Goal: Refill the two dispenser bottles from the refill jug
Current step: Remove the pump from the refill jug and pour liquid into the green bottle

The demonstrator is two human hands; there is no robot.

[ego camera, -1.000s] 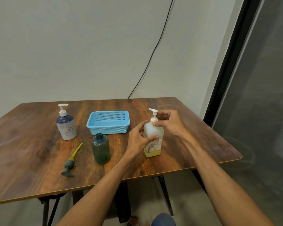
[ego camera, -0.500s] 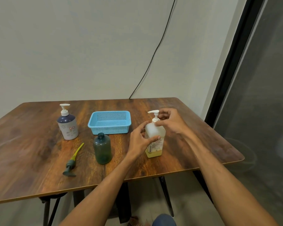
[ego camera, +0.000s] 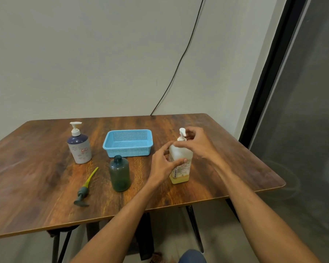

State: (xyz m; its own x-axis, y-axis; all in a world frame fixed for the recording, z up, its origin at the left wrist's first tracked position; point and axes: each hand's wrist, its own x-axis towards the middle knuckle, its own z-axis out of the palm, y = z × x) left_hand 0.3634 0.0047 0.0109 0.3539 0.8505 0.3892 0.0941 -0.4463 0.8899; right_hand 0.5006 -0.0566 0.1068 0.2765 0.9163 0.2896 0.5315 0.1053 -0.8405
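Your hands on the pump bottle (ego camera: 181, 153)
Left hand (ego camera: 162, 165) wraps its body, right hand (ego camera: 198, 144) pinches the pump neck; green bottle (ego camera: 120, 174) at 9 o'clock, table (ego camera: 245, 171) edge near at 5 o'clock.

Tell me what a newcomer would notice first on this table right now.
Both hands are on the white pump bottle on the right side of the table: the left hand grips its body, the right hand pinches its pump neck. Mid-table a green bottle stands open, its loose pump lying to its left.
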